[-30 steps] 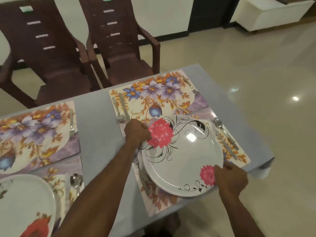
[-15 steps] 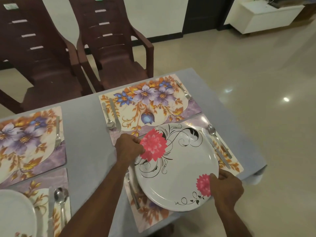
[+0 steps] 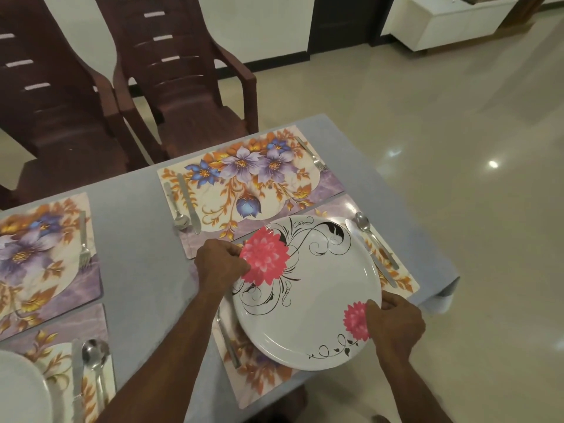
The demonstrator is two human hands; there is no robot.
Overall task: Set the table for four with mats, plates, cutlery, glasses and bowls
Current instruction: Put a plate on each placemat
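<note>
On the near right corner of the grey table (image 3: 137,254), a white plate (image 3: 317,303) printed with pink flowers and black scrolls sits over a floral placemat (image 3: 259,380). The left hand (image 3: 221,265) grips the plate's far-left rim beside the large pink flower, fingers curled over the edge. The right hand (image 3: 393,326) clasps the near-right rim at the smaller flower, thumb on top. Whether the plate rests fully on the mat or is held just above it is hard to judge from this angle.

To the right of the plate, on the same mat, lie a spoon (image 3: 370,236) and a knife (image 3: 370,254), side by side and just clear of the rim. At the plate's left, a fork (image 3: 227,343) lies partly tucked under the rim and below the left forearm.

Across the table, the far right placemat (image 3: 253,178) is bare in the middle, with a spoon (image 3: 177,212) and knife (image 3: 189,206) at its left edge and a fork (image 3: 314,158) at its right. The far left placemat (image 3: 39,248) carries a fork (image 3: 83,242) along its right side. At the near left, another mat (image 3: 61,340) holds a knife (image 3: 76,380) and spoon (image 3: 96,367), and the rim of a second white plate (image 3: 21,392) shows at the frame's edge.

Two dark brown plastic chairs (image 3: 183,87) stand behind the table on a glossy tiled floor (image 3: 427,148).
</note>
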